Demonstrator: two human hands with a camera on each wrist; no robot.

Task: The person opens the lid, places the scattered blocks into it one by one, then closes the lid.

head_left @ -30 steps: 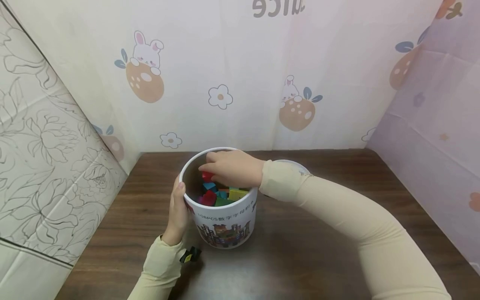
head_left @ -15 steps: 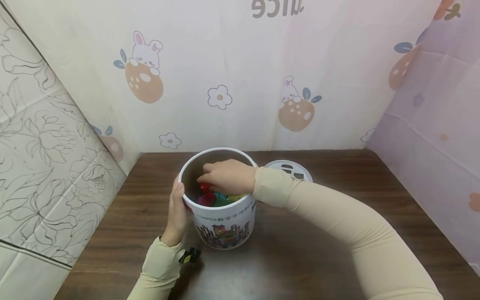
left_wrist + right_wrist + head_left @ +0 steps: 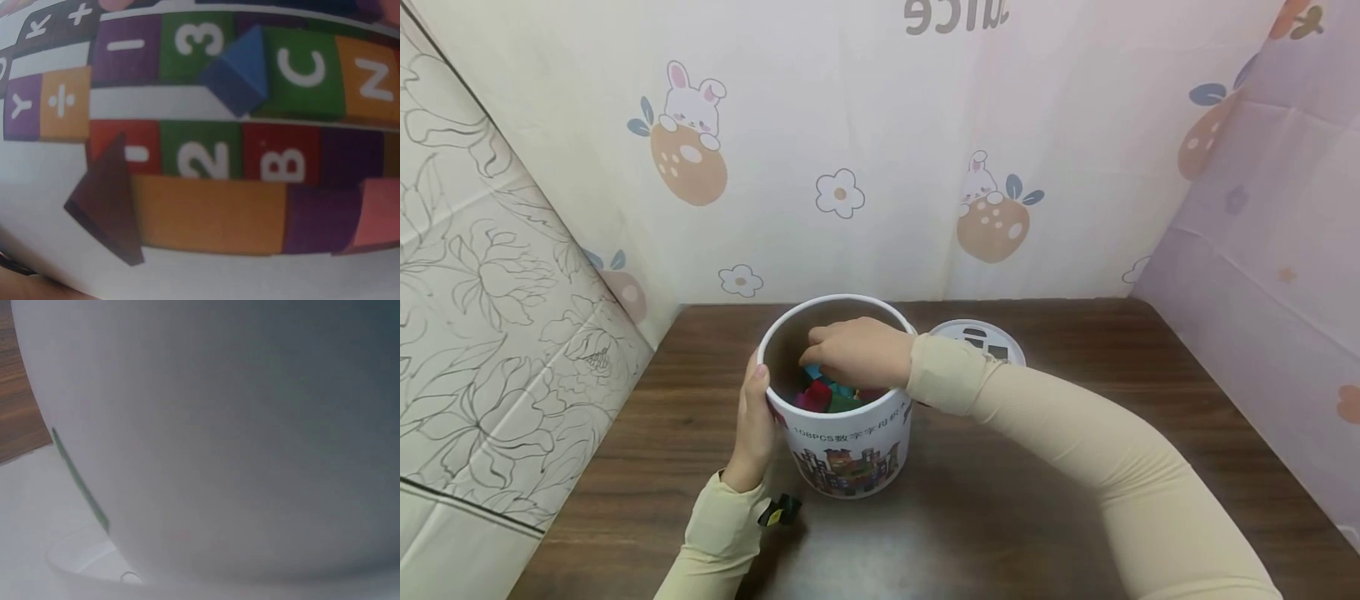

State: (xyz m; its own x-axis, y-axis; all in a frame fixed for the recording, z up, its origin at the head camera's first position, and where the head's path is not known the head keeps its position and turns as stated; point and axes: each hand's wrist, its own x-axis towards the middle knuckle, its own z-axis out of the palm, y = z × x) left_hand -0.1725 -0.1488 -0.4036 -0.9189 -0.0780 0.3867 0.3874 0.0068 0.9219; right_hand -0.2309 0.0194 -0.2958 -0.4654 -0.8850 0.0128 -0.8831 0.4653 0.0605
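Observation:
A white bucket printed with coloured block pictures stands upright on the table in the head view. My left hand grips its left side, thumb over the rim. My right hand reaches in over the right rim, among colourful toy blocks. A blue block shows at its fingertips; whether they pinch it is hidden. In the left wrist view the bucket's printed wall fills the picture. The right wrist view is mostly pale bucket wall, without fingers.
A round white lid with dark printed shapes lies on the dark wooden table, right of the bucket and partly behind the right sleeve. Printed curtains stand behind and on both sides.
My right hand has gone lower into the bucket, slightly leftward, uncovering the lid. The red block at its fingertips is no longer seen there; a blue one shows instead. My left hand stays put.

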